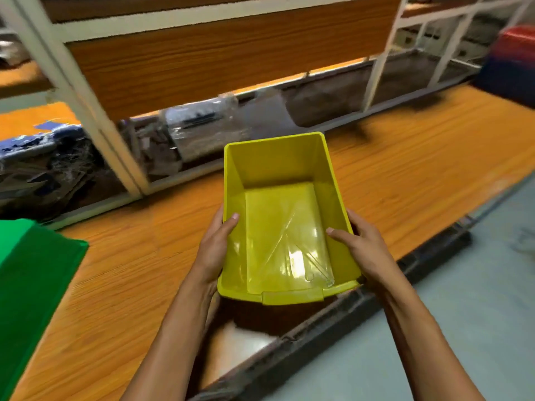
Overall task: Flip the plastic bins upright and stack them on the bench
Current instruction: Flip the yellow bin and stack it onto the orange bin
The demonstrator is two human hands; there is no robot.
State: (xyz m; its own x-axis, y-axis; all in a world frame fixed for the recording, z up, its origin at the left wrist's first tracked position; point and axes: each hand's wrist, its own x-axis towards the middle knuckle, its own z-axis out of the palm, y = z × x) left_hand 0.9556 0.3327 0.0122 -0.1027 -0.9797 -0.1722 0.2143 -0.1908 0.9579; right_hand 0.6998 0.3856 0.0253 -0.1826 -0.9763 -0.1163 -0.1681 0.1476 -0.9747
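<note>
I hold yellow bin [279, 204] upright w/ left hand [215, 247] & right hand [360, 250], fingers [337, 234] pinching side walls; best lower level onto surface [405, 169].

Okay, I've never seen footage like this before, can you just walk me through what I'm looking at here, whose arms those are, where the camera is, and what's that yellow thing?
There is no machine here. The single picture comes from a wide-angle camera worn on a person's head, looking forward and down, so the two bare arms reaching in from the bottom belong to the wearer.

The left hand and right hand grip the two long sides of a yellow plastic bin, with thumbs hooked over its rim. The bin is open side up and holds nothing loose, only glare on its floor. It is over the near edge of a long wooden bench.

At the left edge is part of a green bin. Behind the bench stands a metal rack with plastic-wrapped bundles, too blurred to identify. At far right are blurred red and blue shapes.
</note>
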